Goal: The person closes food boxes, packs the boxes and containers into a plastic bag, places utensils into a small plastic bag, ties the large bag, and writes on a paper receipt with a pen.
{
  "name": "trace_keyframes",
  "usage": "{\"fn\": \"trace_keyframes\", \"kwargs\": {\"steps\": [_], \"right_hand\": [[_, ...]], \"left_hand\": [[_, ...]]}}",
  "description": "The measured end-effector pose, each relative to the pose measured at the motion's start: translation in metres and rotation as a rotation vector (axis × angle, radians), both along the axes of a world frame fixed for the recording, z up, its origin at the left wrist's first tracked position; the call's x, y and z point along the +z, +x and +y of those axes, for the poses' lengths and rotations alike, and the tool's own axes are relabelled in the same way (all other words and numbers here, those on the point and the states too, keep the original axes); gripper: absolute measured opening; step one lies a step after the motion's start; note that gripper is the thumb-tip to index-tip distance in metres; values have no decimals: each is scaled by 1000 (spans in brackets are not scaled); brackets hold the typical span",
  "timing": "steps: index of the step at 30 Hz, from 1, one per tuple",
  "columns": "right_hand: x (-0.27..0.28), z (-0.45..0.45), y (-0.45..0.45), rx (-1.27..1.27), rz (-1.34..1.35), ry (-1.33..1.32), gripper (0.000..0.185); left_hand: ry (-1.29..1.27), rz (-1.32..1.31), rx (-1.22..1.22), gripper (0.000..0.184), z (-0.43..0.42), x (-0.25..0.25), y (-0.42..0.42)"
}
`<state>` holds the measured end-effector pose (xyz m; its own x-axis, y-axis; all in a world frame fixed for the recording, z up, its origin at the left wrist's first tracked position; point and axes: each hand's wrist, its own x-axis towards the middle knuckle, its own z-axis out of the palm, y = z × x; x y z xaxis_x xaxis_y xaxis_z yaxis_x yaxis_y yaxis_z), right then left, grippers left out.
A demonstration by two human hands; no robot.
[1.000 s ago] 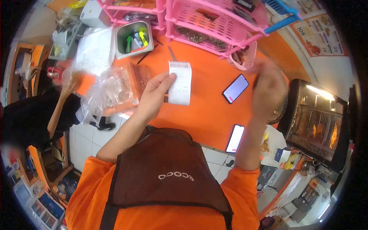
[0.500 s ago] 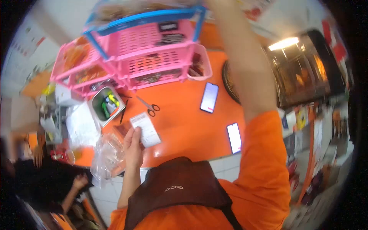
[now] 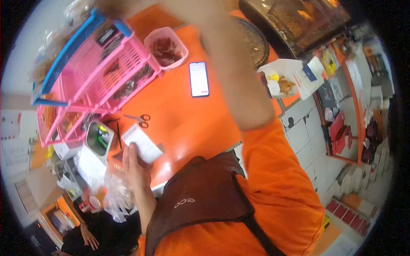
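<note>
My left hand [image 3: 136, 164] pinches a white paper slip with print, like a receipt [image 3: 142, 144], over the orange table. Scissors [image 3: 139, 120] with black handles lie just beyond the slip. My right arm stretches up and across the view. At its end my right hand [image 3: 117, 7] is a blur at the top edge, beside the pink and blue tiered rack [image 3: 92, 79]; its fingers cannot be made out. Near the forearm, a lit phone [image 3: 199, 81] lies on the table.
A pink tub [image 3: 181, 53] stands right of the rack. A metal container with markers [image 3: 90, 143] and a clear plastic bag [image 3: 116, 192] are at left. An open food box [image 3: 267, 81] sits below the glass-fronted warmer [image 3: 290, 25]. Another person's hand [image 3: 89, 239] shows lower left.
The view has swung to the right, bringing the food box into sight. My right hand now shows beside the rack's top. The second phone no longer shows. My left hand keeps the slip.
</note>
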<state>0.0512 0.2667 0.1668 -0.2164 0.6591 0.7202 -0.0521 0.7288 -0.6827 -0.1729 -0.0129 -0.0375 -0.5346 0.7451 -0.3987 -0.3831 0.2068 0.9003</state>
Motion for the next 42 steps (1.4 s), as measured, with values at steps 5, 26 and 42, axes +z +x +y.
{"fn": "trace_keyframes", "kwargs": {"steps": [5, 26, 42], "right_hand": [[-133, -74, 150, -602, -178, -584, 27], [-161, -23, 286, -695, 127, -535, 42], [30, 8, -113, -166, -122, 120, 32]], "left_hand": [[145, -186, -200, 33, 17, 5, 12], [142, -351, -245, 33, 24, 18, 4], [151, -410, -110, 35, -2, 18, -22]]}}
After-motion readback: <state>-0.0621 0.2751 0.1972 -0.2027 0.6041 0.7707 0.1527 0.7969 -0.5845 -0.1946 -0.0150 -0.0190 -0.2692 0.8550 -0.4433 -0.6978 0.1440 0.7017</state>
